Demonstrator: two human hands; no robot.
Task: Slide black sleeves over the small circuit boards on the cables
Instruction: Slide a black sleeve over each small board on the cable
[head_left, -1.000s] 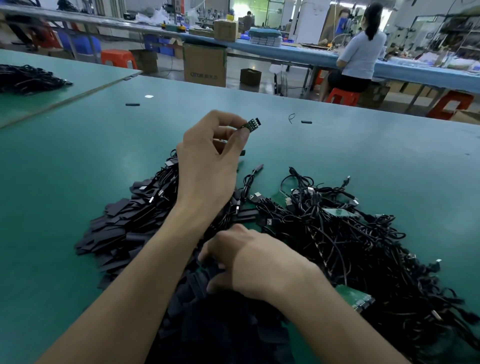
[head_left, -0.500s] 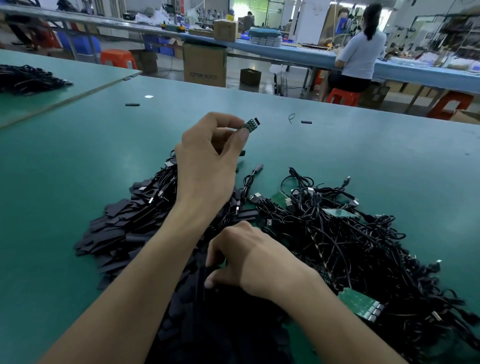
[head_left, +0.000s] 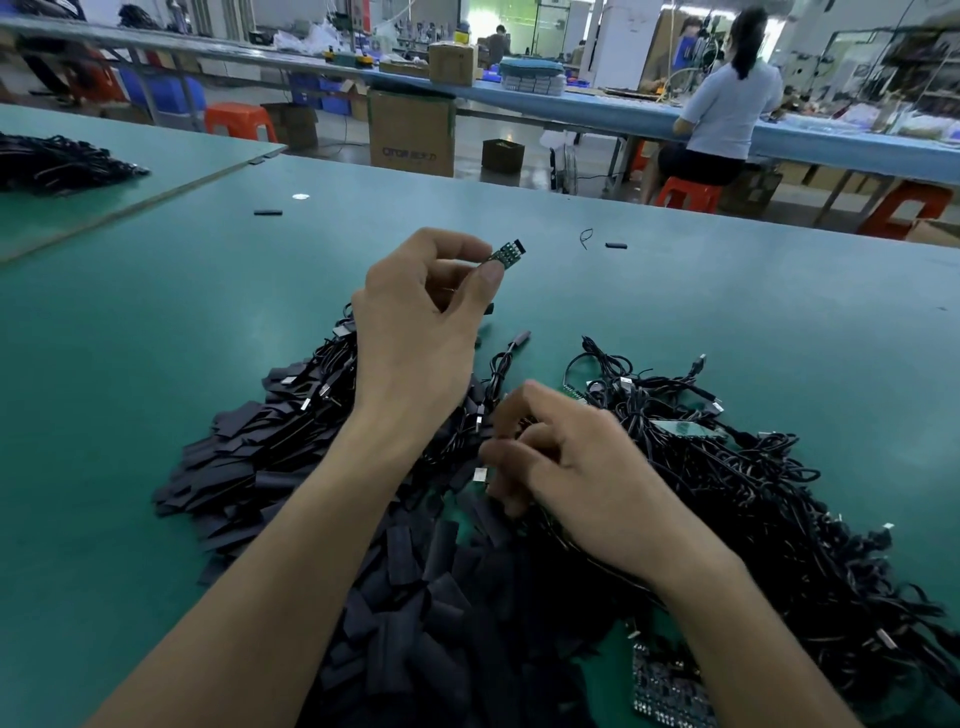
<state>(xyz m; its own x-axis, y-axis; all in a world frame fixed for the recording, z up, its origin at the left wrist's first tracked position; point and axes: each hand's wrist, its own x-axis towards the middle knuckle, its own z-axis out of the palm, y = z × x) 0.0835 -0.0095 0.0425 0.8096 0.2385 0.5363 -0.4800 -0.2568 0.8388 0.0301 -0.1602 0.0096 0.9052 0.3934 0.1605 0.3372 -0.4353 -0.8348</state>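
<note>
head view, left hand (head_left: 415, 343) pinching one circuit board (head_left: 506, 254)

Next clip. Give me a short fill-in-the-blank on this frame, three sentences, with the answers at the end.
1. The left hand has a small ____ circuit board in its grip, raised above the table.
2. The black sleeves lie heaped to the ____ of the tangled cables.
3. In the background a person sits on an ____ stool.

Missing words: green; left; orange.
</note>
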